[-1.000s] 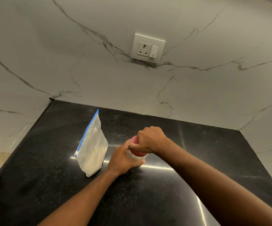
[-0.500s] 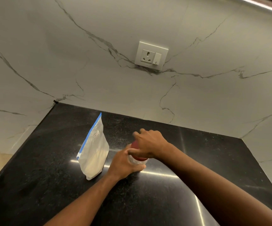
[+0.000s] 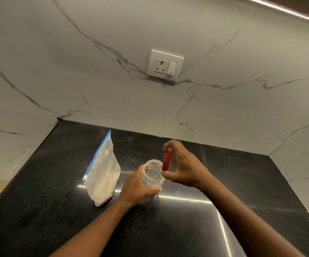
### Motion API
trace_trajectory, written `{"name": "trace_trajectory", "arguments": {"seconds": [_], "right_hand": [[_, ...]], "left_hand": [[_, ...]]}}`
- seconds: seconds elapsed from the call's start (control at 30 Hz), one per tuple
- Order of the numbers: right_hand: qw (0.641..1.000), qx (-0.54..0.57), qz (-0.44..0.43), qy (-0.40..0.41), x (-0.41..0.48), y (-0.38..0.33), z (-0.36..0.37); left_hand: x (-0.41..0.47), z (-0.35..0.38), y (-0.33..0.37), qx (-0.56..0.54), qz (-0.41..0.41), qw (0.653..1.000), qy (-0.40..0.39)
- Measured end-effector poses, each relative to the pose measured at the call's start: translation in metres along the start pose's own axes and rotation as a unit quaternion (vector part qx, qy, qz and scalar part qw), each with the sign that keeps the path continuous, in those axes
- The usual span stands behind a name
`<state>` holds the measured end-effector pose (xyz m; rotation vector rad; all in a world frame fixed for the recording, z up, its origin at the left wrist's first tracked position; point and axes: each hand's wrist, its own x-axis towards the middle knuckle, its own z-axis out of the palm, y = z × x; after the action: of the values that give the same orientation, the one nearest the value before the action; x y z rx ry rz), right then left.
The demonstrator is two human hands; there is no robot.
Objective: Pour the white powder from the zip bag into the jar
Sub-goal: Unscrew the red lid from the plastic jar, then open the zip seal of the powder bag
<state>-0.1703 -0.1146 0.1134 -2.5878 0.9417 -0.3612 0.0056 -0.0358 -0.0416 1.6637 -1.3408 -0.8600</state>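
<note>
Your two bare forearms reach in from the bottom edge over a black speckled countertop (image 3: 48,210). Your left hand (image 3: 136,188) curls around the side of a clear jar (image 3: 153,173), holding it upright on the counter with its mouth uncovered. Just right of the jar, your right hand (image 3: 186,168) pinches a red lid (image 3: 167,161) between thumb and fingers, tipped on edge beside the rim. Left of the jar, near but apart, the zip bag (image 3: 103,175) of white powder stands upright, with a blue strip along its top. Behind is a grey-veined marble wall (image 3: 242,108) with a white socket (image 3: 165,65).
</note>
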Motion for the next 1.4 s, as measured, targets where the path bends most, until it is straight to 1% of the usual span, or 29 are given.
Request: {"name": "trace_trajectory", "arguments": {"seconds": [0.03,0.1,0.13,0.2,0.27,0.33,0.4,0.47,0.5,0.57,0.63,0.7,0.73,0.8,0.87,0.93,1.03,1.17,1.23,1.3,1.4], "right_hand": [[0.996,0.050,0.051,0.061,-0.014,0.010,0.007],[0.968,0.117,0.153,0.163,-0.042,0.029,0.034],[0.950,0.143,0.201,0.190,-0.055,0.038,0.051],[0.927,0.154,0.272,0.208,-0.074,0.053,0.083],[0.917,0.144,0.309,0.207,-0.085,0.061,0.108],[0.919,0.138,0.319,0.187,-0.090,0.063,0.123],[0.930,0.106,0.326,0.133,-0.093,0.062,0.133],[0.939,0.062,0.330,0.072,-0.095,0.060,0.139],[0.941,0.052,0.329,0.056,-0.096,0.059,0.139],[0.943,0.067,0.318,0.067,-0.097,0.053,0.133],[0.945,0.088,0.285,0.135,-0.096,0.043,0.120],[0.943,0.114,0.227,0.216,-0.091,0.030,0.104],[0.941,0.130,0.194,0.244,-0.086,0.020,0.094],[0.942,0.171,0.120,0.262,-0.071,-0.004,0.072],[0.946,0.215,0.037,0.240,-0.050,-0.032,0.053],[0.952,0.223,-0.048,0.205,-0.028,-0.062,0.040],[0.961,0.172,-0.159,0.145,0.006,-0.102,0.037],[0.968,0.075,-0.238,0.009,0.045,-0.134,0.043],[0.959,0.017,-0.278,-0.049,0.061,-0.143,0.051],[0.945,-0.041,-0.312,-0.091,0.071,-0.151,0.057],[0.919,-0.114,-0.360,-0.110,0.078,-0.156,0.063]], "left_hand": [[-0.002,0.001,0.001,-0.007,-0.002,1.000,0.008],[-0.004,0.005,0.003,-0.016,-0.013,0.999,0.026],[-0.005,0.007,0.004,-0.016,-0.019,0.999,0.034],[-0.007,0.010,0.005,-0.012,-0.029,0.998,0.046],[-0.009,0.011,0.005,-0.011,-0.036,0.998,0.056],[-0.012,0.013,0.008,-0.013,-0.036,0.998,0.057],[-0.016,0.014,0.011,-0.010,-0.041,0.998,0.048],[-0.024,0.012,0.015,-0.003,-0.069,0.997,0.040],[-0.029,0.011,0.018,-0.001,-0.082,0.996,0.043],[-0.042,0.004,0.025,-0.004,-0.090,0.994,0.058],[-0.056,-0.007,0.037,-0.005,-0.072,0.994,0.084],[-0.069,-0.024,0.051,-0.005,-0.051,0.993,0.108],[-0.076,-0.034,0.058,-0.008,-0.040,0.992,0.117],[-0.090,-0.055,0.075,-0.002,-0.014,0.990,0.140],[-0.108,-0.077,0.088,0.017,0.014,0.985,0.173],[-0.126,-0.097,0.095,0.049,0.030,0.977,0.203],[-0.151,-0.126,0.090,0.092,0.019,0.958,0.270],[-0.169,-0.146,0.075,0.098,-0.025,0.938,0.331],[-0.170,-0.148,0.068,0.082,-0.064,0.934,0.342],[-0.167,-0.147,0.062,0.068,-0.081,0.936,0.335],[-0.162,-0.145,0.056,0.084,-0.073,0.934,0.340]]}}
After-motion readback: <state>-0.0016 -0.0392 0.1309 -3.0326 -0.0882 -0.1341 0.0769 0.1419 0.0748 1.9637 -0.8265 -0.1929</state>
